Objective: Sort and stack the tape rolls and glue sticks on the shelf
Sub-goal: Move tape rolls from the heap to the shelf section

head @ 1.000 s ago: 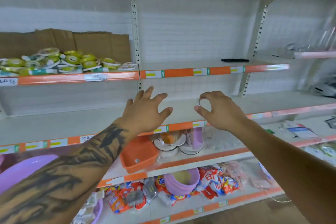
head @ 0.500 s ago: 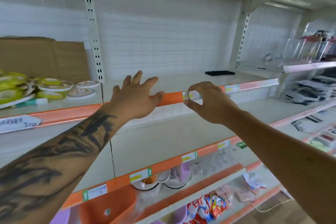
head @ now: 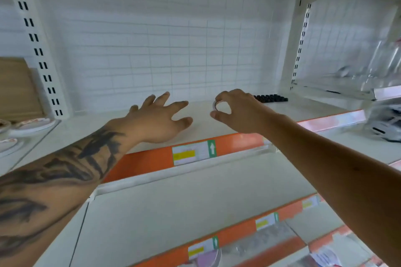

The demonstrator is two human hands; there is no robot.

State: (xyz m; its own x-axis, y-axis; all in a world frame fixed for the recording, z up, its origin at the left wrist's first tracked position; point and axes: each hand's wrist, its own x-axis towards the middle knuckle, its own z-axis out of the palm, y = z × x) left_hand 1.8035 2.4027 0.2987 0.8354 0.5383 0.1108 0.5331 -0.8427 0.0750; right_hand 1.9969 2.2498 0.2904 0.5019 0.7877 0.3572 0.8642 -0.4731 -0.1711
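Head view: both hands out over the white shelf (head: 217, 128), above its orange price strip (head: 152, 160).

Right hand (head: 236, 112): thumb and curled fingers pinch a small clear tape roll (head: 217, 105), held upright just above the shelf surface, near frame centre. Can't tell if the roll touches the shelf.

Left hand (head: 158, 119): at 9 o'clock of the roll, just beside it, palm down, fingers straight and spread apart, holding nothing. Tattooed forearm runs off toward 8 o'clock.

Black ridged strip (head: 271, 98) lies on the shelf at 3 o'clock of the right hand, by the back wall.

More tape rolls (head: 32, 124) at far 9 o'clock on the next bay, cardboard (head: 17, 89) behind them.

Clear glassware (head: 382, 67) at 2 o'clock, blurred.
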